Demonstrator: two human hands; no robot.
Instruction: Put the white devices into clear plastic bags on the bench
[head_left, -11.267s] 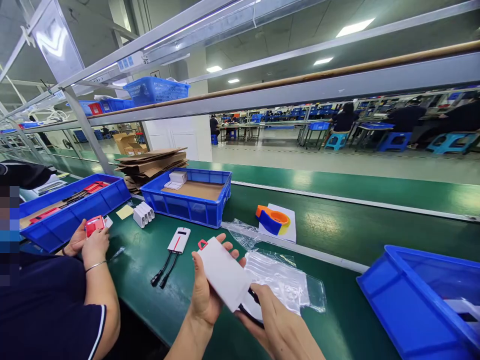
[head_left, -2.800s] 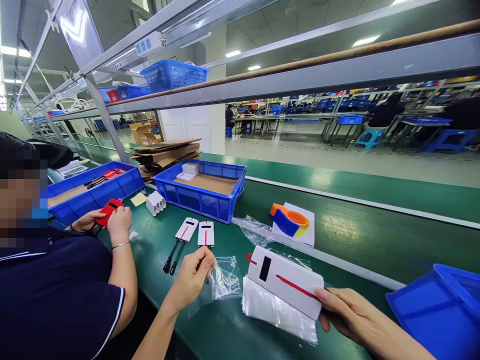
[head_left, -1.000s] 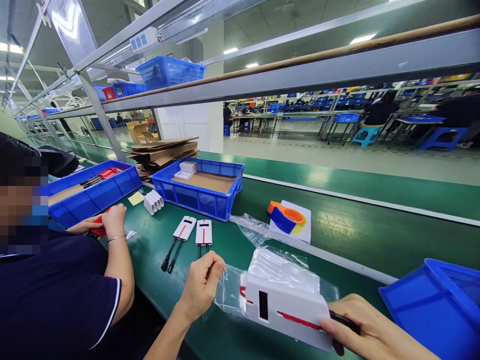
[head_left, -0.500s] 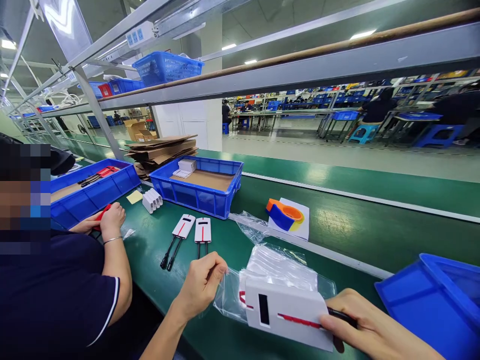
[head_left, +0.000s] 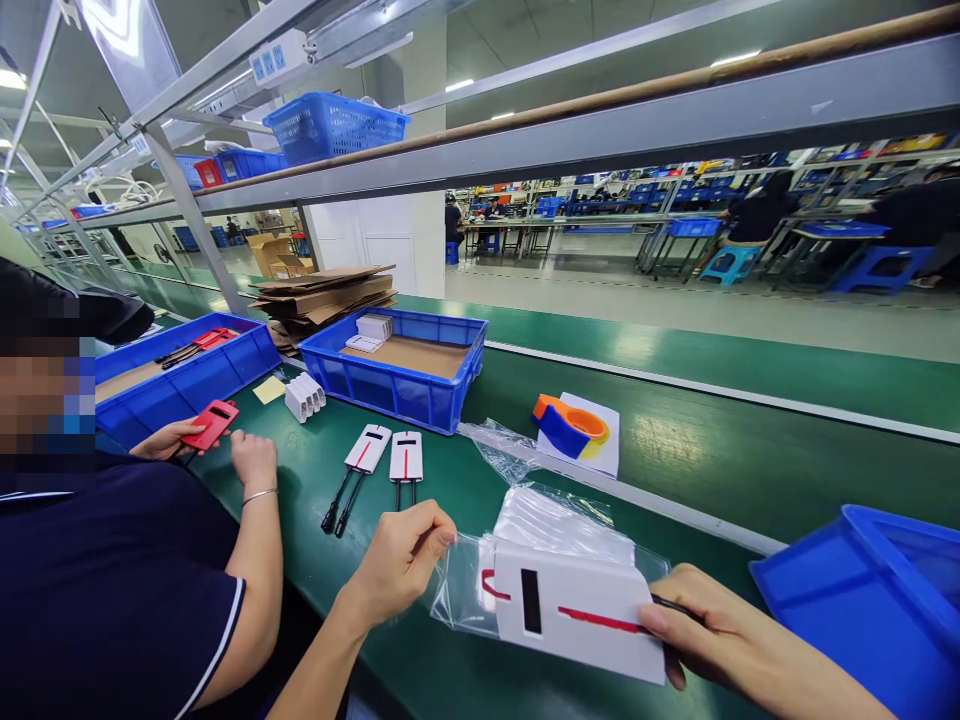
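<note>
My right hand (head_left: 709,625) grips a white case (head_left: 592,615) with a black window and red stripe, at the end where a black cable comes out. A clear plastic bag (head_left: 466,590) lies beside and behind the case's left end. My left hand (head_left: 409,560) pinches the edge of that bag between thumb and fingers. Behind the case rests a pile of clear bags (head_left: 562,528). Two more white cases (head_left: 367,448) (head_left: 406,456) with black cables lie on the green bench (head_left: 315,560), left of the bags.
At left a co-worker's hand holds a red case (head_left: 211,425). Blue trays (head_left: 382,395) (head_left: 187,385) stand behind, beside stacked cardboard (head_left: 322,300). White sleeves (head_left: 304,398) stand nearby. An orange and blue tape dispenser (head_left: 574,425) lies beyond the bags. Another blue bin (head_left: 862,610) is at right.
The white case in my right hand has risen slightly and tilted a little. My left hand keeps its pinch. The co-worker's hands have moved apart, showing the red case.
</note>
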